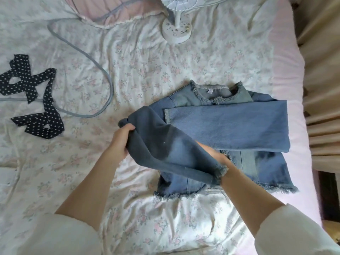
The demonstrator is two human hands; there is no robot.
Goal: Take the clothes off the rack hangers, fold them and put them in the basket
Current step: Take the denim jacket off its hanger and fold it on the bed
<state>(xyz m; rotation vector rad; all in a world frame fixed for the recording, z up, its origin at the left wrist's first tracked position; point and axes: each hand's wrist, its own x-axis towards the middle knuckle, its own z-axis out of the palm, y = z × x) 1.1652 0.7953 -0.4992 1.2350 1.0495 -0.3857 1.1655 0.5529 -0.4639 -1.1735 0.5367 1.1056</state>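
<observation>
A blue denim jacket point(226, 126) with frayed edges lies flat on the flowered bedsheet point(139, 70), its right sleeve folded across the chest. My left hand point(119, 140) grips the left sleeve near its shoulder fold and lifts it off the bed. My right hand point(215, 153) holds the same sleeve close to its frayed cuff, mostly hidden under the cloth. The sleeve hangs slanted between both hands above the jacket's lower left part. No rack, hanger or basket is in view.
A black garment with white dots point(35, 100) lies at the left of the bed, beside a looping grey cord point(103, 70). A white fan base point(176, 30) stands at the top middle. Beige curtains point(323, 89) hang past the bed's right edge.
</observation>
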